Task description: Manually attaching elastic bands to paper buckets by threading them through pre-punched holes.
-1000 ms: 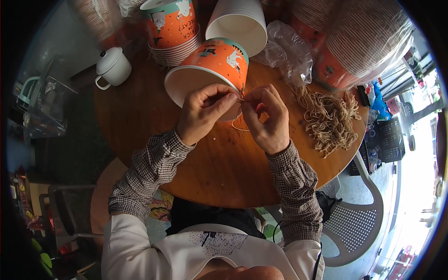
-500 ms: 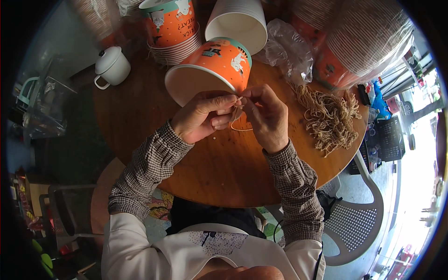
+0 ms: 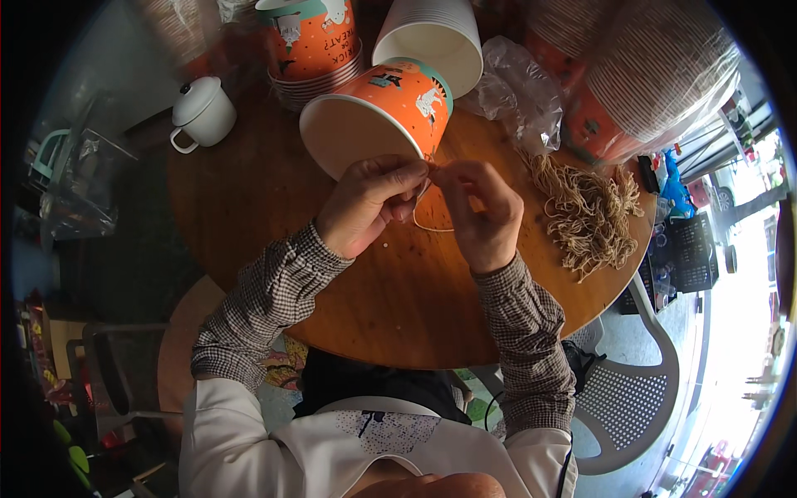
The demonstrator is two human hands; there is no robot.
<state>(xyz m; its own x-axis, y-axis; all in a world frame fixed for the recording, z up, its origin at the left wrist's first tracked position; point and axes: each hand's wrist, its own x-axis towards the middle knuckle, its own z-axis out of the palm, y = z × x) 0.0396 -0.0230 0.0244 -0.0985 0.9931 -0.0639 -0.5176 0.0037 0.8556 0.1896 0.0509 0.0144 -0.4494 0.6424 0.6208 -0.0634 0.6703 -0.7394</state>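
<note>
An orange paper bucket (image 3: 401,106) with a green band and a white rim lies on its side, mouth toward me. Right at its near rim, my left hand (image 3: 365,203) is closed in a pinch on a thin pale string (image 3: 428,229). Fingertip to fingertip with it, my right hand (image 3: 486,217) also pinches the string. A loop of the string hangs below the fingers onto the wooden table (image 3: 390,307). Exactly how the string meets the bucket's rim is hidden behind my fingers.
Tangled beige strings (image 3: 588,217) lie at the right. Behind are stacked orange buckets (image 3: 309,41), white nested buckets (image 3: 432,50), a crumpled plastic bag (image 3: 519,95) and wrapped bucket stacks (image 3: 647,83). A white enamel mug (image 3: 203,113) stands at the left. A grey chair (image 3: 627,398) is at the right.
My right hand has turned and drawn slightly to the right, its fingertips still meeting the left hand's. The whole view has shifted a little.
</note>
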